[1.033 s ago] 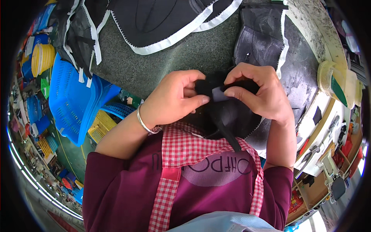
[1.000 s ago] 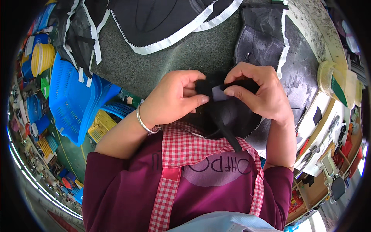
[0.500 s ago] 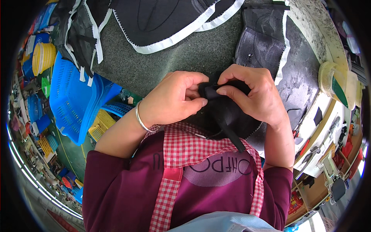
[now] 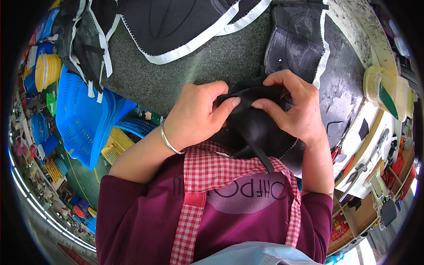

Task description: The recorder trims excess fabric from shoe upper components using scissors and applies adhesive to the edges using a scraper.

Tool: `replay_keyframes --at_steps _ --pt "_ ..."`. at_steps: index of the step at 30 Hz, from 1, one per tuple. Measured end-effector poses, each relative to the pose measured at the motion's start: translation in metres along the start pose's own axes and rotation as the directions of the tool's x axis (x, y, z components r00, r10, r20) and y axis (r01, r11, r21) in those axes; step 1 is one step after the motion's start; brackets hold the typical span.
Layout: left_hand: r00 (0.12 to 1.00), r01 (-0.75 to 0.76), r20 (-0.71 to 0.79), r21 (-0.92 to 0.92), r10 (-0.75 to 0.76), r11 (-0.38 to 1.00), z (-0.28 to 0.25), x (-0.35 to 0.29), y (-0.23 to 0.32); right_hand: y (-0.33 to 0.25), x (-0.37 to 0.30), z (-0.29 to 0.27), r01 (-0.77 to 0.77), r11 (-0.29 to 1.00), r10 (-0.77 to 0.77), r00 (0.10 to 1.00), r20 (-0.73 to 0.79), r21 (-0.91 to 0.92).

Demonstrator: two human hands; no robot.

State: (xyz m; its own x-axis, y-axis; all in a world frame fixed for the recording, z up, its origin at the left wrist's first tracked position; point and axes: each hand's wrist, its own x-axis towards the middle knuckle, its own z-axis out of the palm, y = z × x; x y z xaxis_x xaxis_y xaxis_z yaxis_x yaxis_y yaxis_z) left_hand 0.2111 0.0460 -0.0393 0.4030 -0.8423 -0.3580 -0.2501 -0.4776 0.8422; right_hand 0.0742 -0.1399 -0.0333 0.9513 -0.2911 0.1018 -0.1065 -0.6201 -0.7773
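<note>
A black, soft-looking piece [image 4: 252, 118], perhaps leather or fabric, lies bunched at the near edge of the work surface, against the apron. My left hand [image 4: 204, 110] pinches its upper left edge between thumb and fingers. At the upper right edge, my right hand [image 4: 295, 108] holds the same piece, with black material between its spread thumb and forefinger. A narrow black strip [image 4: 261, 155] hangs from the piece toward my apron [image 4: 212, 170]. The other fingers of both hands are partly hidden.
On the grey work surface [image 4: 194, 73] lie black panels [image 4: 170, 26] with white edging. Another such panel [image 4: 293, 42] rests beyond my right hand. Blue baskets [image 4: 81, 119] stand at left. A round clear tub [image 4: 380, 90] and tools [image 4: 355, 176] are at right.
My right thumb has moved slightly away from the left hand and opened from the forefinger. The left thumb has risen onto the fold. The piece's upper edge appears more spread out.
</note>
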Motion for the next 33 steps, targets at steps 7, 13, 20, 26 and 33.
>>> replay_keyframes --at_steps 7,13,20,26,33 --pt "0.997 -0.059 -0.044 0.081 0.063 0.995 0.001 -0.004 0.001 0.012 -0.004 0.003 -0.046 0.992 0.044 0.999 0.015 0.118" --pt "0.999 -0.036 -0.031 0.058 0.038 0.998 0.001 -0.007 -0.001 0.004 0.002 0.01 -0.036 0.999 0.035 0.998 -0.046 -0.028" --pt "0.97 -0.13 -0.113 0.505 0.214 0.854 0.006 -0.009 0.007 -0.004 0.005 0.018 -0.015 0.986 0.008 0.999 -0.046 -0.164" --pt "0.861 -0.322 -0.136 0.601 0.491 0.731 0.004 -0.001 0.0 -0.008 0.005 0.02 -0.002 0.959 -0.003 1.0 -0.018 -0.284" --pt "0.724 -0.56 -0.052 0.537 0.687 0.631 0.015 -0.003 -0.014 -0.008 0.001 0.012 -0.118 0.993 0.116 0.989 -0.092 -0.017"
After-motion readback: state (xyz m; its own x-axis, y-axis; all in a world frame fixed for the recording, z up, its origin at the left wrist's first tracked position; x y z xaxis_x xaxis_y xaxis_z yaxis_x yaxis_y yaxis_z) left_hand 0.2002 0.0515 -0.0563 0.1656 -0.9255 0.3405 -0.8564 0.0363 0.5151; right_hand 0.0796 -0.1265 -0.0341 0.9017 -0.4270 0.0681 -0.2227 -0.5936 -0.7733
